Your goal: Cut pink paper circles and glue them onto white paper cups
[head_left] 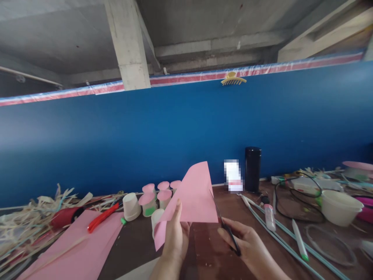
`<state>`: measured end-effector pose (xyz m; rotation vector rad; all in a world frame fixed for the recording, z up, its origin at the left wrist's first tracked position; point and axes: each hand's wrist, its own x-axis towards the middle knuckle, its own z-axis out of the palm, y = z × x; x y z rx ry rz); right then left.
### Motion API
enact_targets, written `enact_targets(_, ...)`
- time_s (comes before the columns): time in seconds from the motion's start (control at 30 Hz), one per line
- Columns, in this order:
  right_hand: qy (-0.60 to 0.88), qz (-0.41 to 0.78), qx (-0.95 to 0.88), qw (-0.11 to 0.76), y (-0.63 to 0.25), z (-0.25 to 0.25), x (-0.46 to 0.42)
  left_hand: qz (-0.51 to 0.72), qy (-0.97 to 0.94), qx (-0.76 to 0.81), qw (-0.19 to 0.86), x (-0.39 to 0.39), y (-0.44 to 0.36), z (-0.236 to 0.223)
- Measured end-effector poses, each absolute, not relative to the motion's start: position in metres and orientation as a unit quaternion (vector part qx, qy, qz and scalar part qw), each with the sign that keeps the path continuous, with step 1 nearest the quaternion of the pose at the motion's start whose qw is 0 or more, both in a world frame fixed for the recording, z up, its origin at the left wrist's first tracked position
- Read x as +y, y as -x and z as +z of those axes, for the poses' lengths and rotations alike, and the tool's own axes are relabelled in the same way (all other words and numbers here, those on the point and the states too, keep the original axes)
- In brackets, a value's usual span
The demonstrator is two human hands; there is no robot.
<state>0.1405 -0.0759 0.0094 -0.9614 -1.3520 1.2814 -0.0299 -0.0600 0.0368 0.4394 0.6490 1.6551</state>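
Observation:
A bent sheet of pink paper (192, 198) is raised above the brown table. My left hand (177, 237) grips its lower left part, thumb on the near face and fingers behind. Black-handled scissors (230, 232) are in my right hand (243, 237), closed around the handles. The blades meet the paper's right edge; how far apart they are is hard to make out. Behind the sheet stand several paper cups topped with pink discs (148, 200), some with green on the side. A plain white cup (131, 206) sits upside down to their left.
Pink sheets (78, 245) lie at left under a red-handled tool (102, 217), near a pile of pale strips (23, 225). A black cylinder (252, 169) stands by the blue partition (186, 128). Pale blue cords (285, 229), a white pen (300, 240) and a white tub (339, 208) are at right.

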Motion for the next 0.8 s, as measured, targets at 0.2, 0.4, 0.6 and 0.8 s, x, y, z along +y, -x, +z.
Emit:
enact_targets(0.2, 0.422, 0.518, -0.56, 0.49, -0.14, 0.008, -0.076, 0.72, -0.189, 0.325, 0.584, -0.058, 0.031, 0.036)
enact_targets(0.4, 0.42, 0.528, -0.547, 0.496, -0.138, 0.008, -0.077, 0.736, -0.157, 0.347, 0.56, -0.059, 0.021, 0.03)
enact_targets(0.6, 0.402, 0.541, -0.541, 0.503, -0.137, 0.008, -0.077, 0.724, -0.187, 0.334, 0.573, -0.067, 0.001, 0.021)
enact_targets(0.8, 0.418, 0.544, -0.532, 0.496, -0.136, 0.004, -0.077, 0.687, -0.23, 0.365, 0.584, -0.071, -0.004, 0.007)
